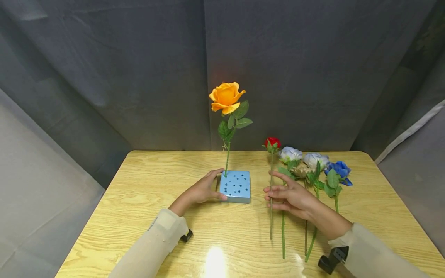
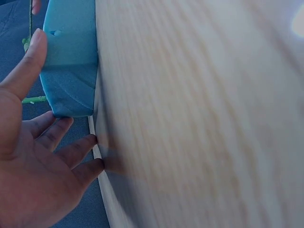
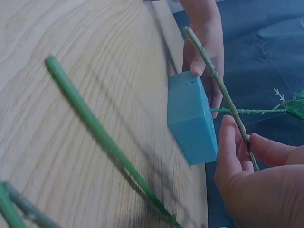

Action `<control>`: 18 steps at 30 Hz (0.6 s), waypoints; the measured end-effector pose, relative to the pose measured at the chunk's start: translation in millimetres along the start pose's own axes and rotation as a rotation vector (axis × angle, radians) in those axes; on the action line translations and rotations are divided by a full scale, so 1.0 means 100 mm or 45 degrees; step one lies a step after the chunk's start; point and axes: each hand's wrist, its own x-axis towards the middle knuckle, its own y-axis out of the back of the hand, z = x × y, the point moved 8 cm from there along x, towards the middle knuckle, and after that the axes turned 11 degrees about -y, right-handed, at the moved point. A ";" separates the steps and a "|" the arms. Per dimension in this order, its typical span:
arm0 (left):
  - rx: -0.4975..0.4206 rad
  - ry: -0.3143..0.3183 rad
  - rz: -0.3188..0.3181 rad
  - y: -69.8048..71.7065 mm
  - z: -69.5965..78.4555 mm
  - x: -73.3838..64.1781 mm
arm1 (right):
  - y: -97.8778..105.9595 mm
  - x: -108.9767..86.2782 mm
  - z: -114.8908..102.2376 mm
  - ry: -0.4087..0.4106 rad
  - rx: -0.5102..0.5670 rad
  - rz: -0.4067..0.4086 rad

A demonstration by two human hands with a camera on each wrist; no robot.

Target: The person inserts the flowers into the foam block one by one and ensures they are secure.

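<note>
My left hand (image 1: 203,189) grips the left side of a light blue foam block (image 1: 240,197), thumb at the near edge and fingers toward the back. Many small holes dot the block's top. An artificial orange rose (image 1: 226,96) stands upright in its back left corner. To the right of the block, my right hand (image 1: 293,197) pinches the stem of an artificial red rose (image 1: 272,143), bloom pointing away from me. The right wrist view has this rose's stem (image 3: 213,71) between thumb and fingers, raised off the table; its bloom is out of that view.
Under and beside my right forearm lie more artificial flowers: two pale lilac blooms (image 1: 291,153), a beige one (image 1: 301,170) and a blue rose (image 1: 338,172). Their stems point toward me on the wooden table (image 1: 139,200). Grey curtains (image 1: 156,77) hang behind the table's far edge.
</note>
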 end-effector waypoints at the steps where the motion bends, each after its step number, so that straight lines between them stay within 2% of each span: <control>1: 0.002 0.001 -0.001 0.00 0.00 0.00 | -0.02 0.00 0.00 0.000 0.010 -0.018; 7: 0.006 -0.007 0.000 0.00 0.03 0.00 | -0.11 0.02 -0.03 0.010 0.020 -0.083; 10: 0.002 -0.022 0.004 0.01 0.06 -0.01 | -0.15 0.03 -0.07 0.032 0.013 -0.081; 18: -0.005 -0.024 0.006 0.01 0.06 -0.02 | -0.22 0.11 -0.23 0.167 -0.121 0.022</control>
